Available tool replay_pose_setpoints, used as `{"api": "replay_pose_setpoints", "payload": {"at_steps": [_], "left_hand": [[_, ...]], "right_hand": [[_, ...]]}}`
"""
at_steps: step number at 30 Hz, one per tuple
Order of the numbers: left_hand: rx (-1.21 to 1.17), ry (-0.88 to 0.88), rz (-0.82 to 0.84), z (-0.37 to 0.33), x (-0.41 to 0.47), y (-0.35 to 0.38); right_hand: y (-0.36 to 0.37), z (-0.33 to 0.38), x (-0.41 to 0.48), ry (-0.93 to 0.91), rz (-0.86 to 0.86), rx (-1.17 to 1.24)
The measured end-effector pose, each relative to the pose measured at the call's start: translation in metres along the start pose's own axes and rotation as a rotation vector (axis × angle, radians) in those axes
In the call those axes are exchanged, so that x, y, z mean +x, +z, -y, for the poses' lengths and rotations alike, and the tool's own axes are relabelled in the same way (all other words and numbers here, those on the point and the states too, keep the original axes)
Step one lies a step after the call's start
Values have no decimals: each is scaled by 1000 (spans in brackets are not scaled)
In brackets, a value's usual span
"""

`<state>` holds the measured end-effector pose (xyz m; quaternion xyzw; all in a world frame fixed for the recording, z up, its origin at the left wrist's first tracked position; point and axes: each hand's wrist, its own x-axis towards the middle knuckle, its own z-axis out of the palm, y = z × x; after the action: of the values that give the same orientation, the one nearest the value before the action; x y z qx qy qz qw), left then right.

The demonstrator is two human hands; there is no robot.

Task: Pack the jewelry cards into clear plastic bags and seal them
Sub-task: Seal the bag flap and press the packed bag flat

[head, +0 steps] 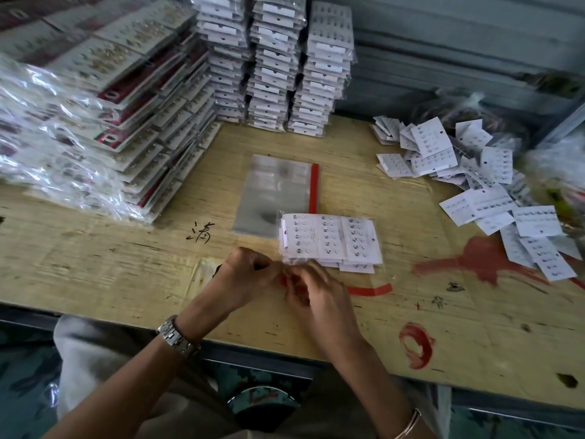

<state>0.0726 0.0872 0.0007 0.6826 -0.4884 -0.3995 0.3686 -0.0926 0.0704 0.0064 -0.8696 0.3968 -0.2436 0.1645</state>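
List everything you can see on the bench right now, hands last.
table: one, tan wood with red paint marks, under everything
empty bags: flat pile, count unclear, clear with red strip, centre
filled bag: one, clear, white cards inside, by the hands
loose cards: many, white, heaped right
packed stacks: three, white, back centre
large packed cards: many, white and red, left
watch: one, silver, left wrist
bracelet: one, pale, right wrist
left hand: pinches filled bag's flap
right hand: pinches same flap
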Motion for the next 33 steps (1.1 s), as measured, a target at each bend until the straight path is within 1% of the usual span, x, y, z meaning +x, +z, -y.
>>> {"api": "replay_pose_setpoints", "payload": {"at_steps": [4, 9, 11, 13, 16, 20, 25, 29, 33], "left_hand": [[15, 2, 1, -3, 0, -1], [37, -23, -7, -5, 0, 2], [28, -45, -12, -5, 2, 2], [18, -53, -14, -5, 2, 3], [-19, -55, -8, -4, 3, 5], [-15, -34, -8, 0, 4, 2], [6, 29, -6, 4, 1, 0], [-1, 45, 2, 2, 0, 0], [10, 43, 9, 3, 0, 1]], "right_hand": [[-3, 2, 3, -33, 48, -21], [-4, 5, 6, -69, 130, -249], [-3, 5, 5, -66, 128, -305], [-2, 5, 5, -77, 106, -312], [-2, 3, 5, -111, 52, -274], [-1, 3, 1, -133, -3, -148], [-3, -1, 0, 1, -66, 95], [-5, 0, 4, 46, 10, 183], [-6, 3, 7, 53, 11, 197]]}}
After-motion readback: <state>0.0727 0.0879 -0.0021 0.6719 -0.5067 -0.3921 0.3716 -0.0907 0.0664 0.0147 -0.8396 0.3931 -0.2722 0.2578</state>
